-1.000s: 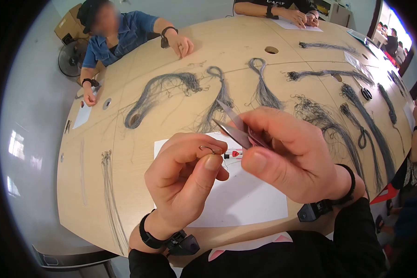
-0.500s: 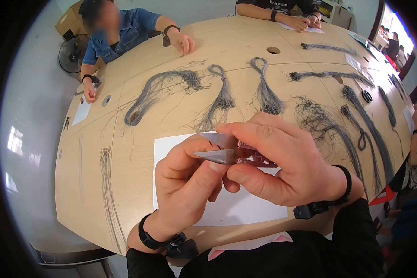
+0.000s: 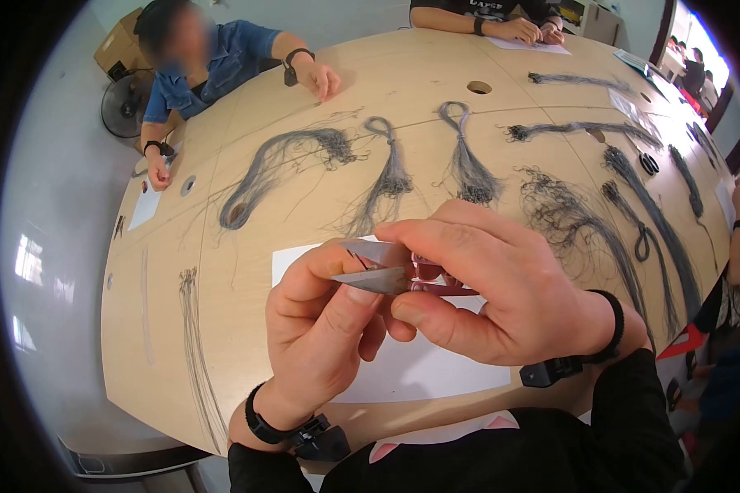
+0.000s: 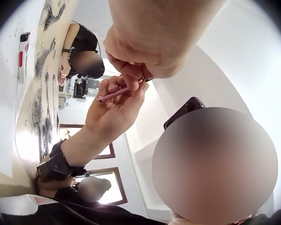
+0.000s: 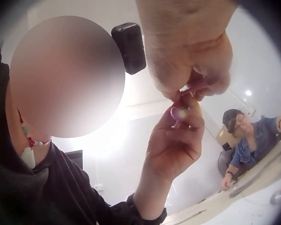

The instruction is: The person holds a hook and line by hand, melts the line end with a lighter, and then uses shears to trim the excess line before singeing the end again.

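My left hand (image 3: 316, 316) pinches a small fish hook (image 3: 359, 260) between thumb and fingers. In the head view the hook's thin bend shows between the two blades of small scissors (image 3: 378, 280). My right hand (image 3: 501, 287) grips these scissors by their pink handle (image 4: 113, 95), blades pointing left over the left fingertips. Both hands meet in the air above a white sheet of paper (image 3: 436, 370). The left wrist view has the fingertips of both hands close together; there the hook is hidden.
Bundles of grey line with hooks, such as a looped bundle (image 3: 464, 156) and a curved one (image 3: 259, 168), lie across the wooden table (image 3: 164, 329). Black-handled scissors (image 3: 648, 164) lie at the right. A person in denim (image 3: 222, 70) sits across. A white-and-red tool (image 4: 22, 58) rests on the paper.
The right hand has moved left and turned, bringing the scissors' blades from beside the left hand to over its fingertips and around the hook. The left hand still pinches the hook.
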### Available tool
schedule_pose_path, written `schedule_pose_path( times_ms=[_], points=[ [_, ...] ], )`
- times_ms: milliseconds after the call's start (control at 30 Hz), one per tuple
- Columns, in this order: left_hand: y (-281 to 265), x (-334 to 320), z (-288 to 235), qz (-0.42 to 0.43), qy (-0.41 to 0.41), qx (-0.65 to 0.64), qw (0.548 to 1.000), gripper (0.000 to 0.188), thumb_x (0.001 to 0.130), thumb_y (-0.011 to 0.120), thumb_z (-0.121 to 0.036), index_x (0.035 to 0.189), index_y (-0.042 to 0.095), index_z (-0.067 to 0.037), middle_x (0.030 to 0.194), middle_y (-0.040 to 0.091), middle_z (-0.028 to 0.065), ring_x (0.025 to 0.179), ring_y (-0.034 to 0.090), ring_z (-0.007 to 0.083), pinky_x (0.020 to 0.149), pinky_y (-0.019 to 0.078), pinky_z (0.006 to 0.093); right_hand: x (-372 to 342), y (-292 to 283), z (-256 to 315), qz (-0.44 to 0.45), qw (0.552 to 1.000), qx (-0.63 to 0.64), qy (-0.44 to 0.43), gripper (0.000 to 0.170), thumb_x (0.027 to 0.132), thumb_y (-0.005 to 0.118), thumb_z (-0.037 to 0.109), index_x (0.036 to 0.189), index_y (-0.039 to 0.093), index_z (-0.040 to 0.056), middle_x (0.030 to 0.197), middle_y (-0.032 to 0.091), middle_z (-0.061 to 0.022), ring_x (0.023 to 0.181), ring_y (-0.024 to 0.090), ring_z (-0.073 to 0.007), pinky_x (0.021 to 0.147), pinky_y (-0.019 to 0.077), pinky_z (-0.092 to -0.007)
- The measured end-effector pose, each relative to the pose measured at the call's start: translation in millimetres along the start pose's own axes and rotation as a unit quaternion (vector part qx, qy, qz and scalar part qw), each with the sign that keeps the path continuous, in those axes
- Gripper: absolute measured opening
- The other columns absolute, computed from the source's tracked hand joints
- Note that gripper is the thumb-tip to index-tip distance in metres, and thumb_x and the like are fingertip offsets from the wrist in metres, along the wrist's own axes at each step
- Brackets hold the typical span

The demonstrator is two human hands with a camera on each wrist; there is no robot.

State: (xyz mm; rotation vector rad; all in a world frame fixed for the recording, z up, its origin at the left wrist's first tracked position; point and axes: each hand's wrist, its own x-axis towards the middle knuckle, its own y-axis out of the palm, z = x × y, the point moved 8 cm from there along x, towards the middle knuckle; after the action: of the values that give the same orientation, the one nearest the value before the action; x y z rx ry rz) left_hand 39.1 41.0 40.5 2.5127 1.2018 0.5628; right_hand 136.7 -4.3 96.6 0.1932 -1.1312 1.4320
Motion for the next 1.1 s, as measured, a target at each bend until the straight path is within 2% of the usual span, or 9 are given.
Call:
schedule_pose_path(
  times_ms=[67, 167, 300, 400, 467, 1100],
  points=[
    [-0.1, -0.3, -0.2, -0.005, 0.001, 0.023, 1.000, 0.014, 0.079, 0.043, -0.008, 0.092, 0.044, -0.001, 0.086, 0.051, 0.0172, 0.074, 0.055, 0.0215, 0.060, 0.0504, 0.0326, -0.1, -0.2, 0.2, -0.003, 1.000, 0.001, -0.006, 0.033, 0.069, 0.059, 0.010, 0.098, 0.048, -0.0039, 0.072, 0.051, -0.0088, 0.058, 0.050, -0.0180, 0.051, 0.0421, -0.0244],
    [1.7, -0.5, 0.4, -0.002, 0.002, 0.040, 0.999, 0.015, 0.079, 0.043, -0.008, 0.092, 0.044, 0.000, 0.085, 0.052, 0.0173, 0.076, 0.055, 0.0220, 0.066, 0.0492, 0.0363, -0.4, 0.2, 0.0, -0.004, 1.000, -0.003, -0.006, 0.033, 0.069, 0.059, 0.009, 0.098, 0.048, -0.0040, 0.071, 0.051, -0.0089, 0.057, 0.050, -0.0178, 0.050, 0.0419, -0.0246],
    [3.7, -0.3, -0.1, 0.009, -0.001, 0.035, 0.999, 0.015, 0.079, 0.044, -0.008, 0.092, 0.044, 0.000, 0.083, 0.053, 0.0171, 0.076, 0.056, 0.0224, 0.068, 0.0484, 0.0369, -1.1, 0.1, -0.4, -0.011, 1.000, 0.008, -0.006, 0.033, 0.068, 0.059, 0.009, 0.097, 0.049, -0.0041, 0.071, 0.051, -0.0091, 0.057, 0.050, -0.0178, 0.050, 0.0420, -0.0246],
    [4.4, 0.0, 0.7, 0.007, -0.006, 0.036, 0.999, 0.015, 0.079, 0.044, -0.008, 0.092, 0.044, 0.000, 0.083, 0.054, 0.0169, 0.076, 0.056, 0.0222, 0.066, 0.0493, 0.0351, -1.0, 0.0, 0.8, -0.007, 1.000, -0.009, -0.013, 0.033, 0.067, 0.060, 0.008, 0.096, 0.049, -0.0042, 0.070, 0.050, -0.0090, 0.057, 0.050, -0.0179, 0.049, 0.0419, -0.0243],
    [6.6, 1.0, -0.5, 0.011, 0.009, 0.017, 1.000, 0.010, 0.082, 0.043, -0.008, 0.088, 0.047, -0.002, 0.083, 0.056, 0.0129, 0.058, 0.055, 0.0111, 0.037, 0.0362, 0.0141, -1.0, 0.0, 1.9, -0.011, 1.000, -0.012, -0.021, 0.033, 0.067, 0.059, 0.007, 0.096, 0.049, -0.0046, 0.069, 0.049, -0.0089, 0.057, 0.049, -0.0179, 0.049, 0.0417, -0.0242],
    [4.0, 1.4, 0.4, -0.004, 0.005, -0.007, 1.000, 0.012, 0.081, 0.045, -0.008, 0.090, 0.050, -0.001, 0.082, 0.057, 0.0137, 0.053, 0.055, 0.0115, 0.035, 0.0361, 0.0146, -2.3, 2.6, 5.7, -0.007, 0.999, -0.023, -0.025, 0.032, 0.068, 0.059, 0.006, 0.096, 0.048, -0.0054, 0.067, 0.046, -0.0079, 0.054, 0.044, -0.0169, 0.045, 0.0371, -0.0247]
  ],
)
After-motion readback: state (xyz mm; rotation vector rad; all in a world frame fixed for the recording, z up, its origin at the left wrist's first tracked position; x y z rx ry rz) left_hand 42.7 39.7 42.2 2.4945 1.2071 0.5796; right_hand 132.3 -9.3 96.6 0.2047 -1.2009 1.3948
